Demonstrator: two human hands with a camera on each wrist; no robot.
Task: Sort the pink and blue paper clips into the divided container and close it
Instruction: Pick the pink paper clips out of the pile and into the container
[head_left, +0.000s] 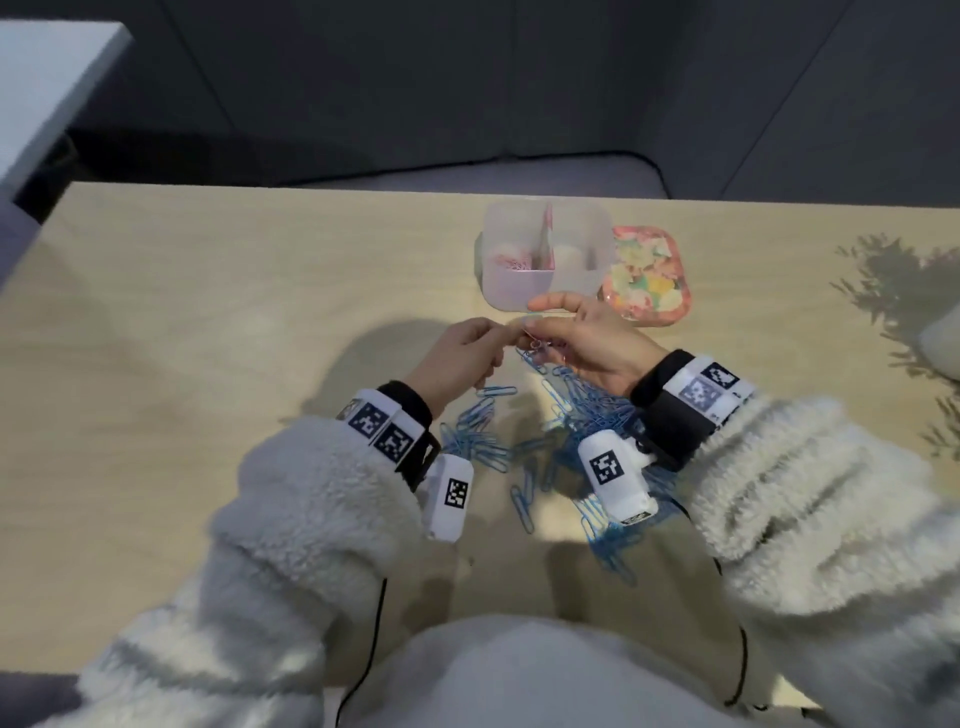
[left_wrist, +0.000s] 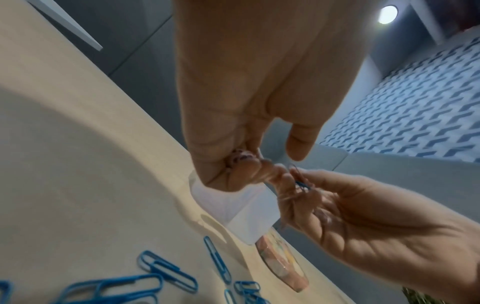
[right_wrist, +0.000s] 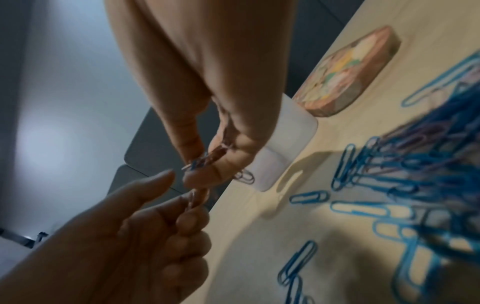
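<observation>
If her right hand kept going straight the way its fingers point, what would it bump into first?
Most likely the left hand: the right hand points leftward at it, fingertips almost meeting over the clips they pinch. Depth is hard to judge.

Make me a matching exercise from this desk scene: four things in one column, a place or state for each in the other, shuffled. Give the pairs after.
Things:
1. divided container
2. patterned lid
3. blue paper clips
4. right hand

Places or states:
A. scattered loose on the table, near the person
B. open, a few pink clips in its left compartment
C. flat on the table, right of the container
D. raised, pinching tangled clips together with the left hand

Pairs: 1-B, 2-C, 3-A, 4-D
</observation>
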